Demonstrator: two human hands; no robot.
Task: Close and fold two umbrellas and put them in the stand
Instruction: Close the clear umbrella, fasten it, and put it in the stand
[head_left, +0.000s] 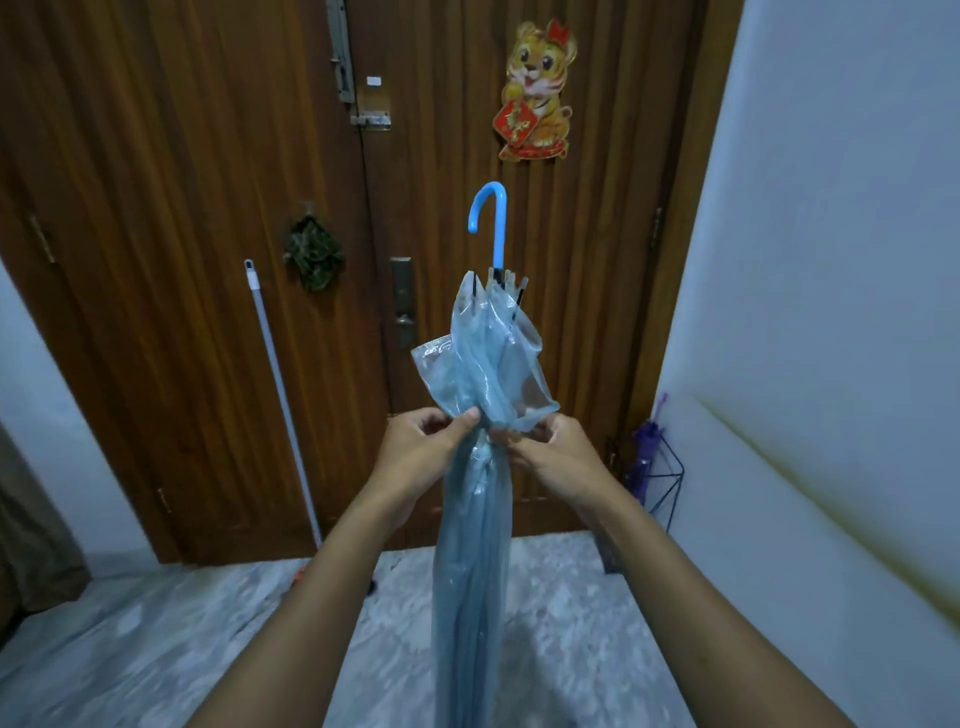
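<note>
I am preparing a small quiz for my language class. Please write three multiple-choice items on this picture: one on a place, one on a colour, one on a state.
1. Where is the black wire umbrella stand?
A. at the right, by the white wall
B. at the left, under a window
C. hanging on the door

2. What colour is the curved plastic handle of the translucent blue umbrella?
A. red
B. light blue
C. black

3. In what state is the translucent blue umbrella?
A. wide open
B. lying flat on the floor
C. closed, held with the handle up

Answers:
1 A: the stand is at the foot of the right wall, with a purple umbrella in it.
2 B: the hook is light blue against the brown wooden door.
3 C: the left hand and the right hand pinch the gathered canopy, and the handle points up.
</note>
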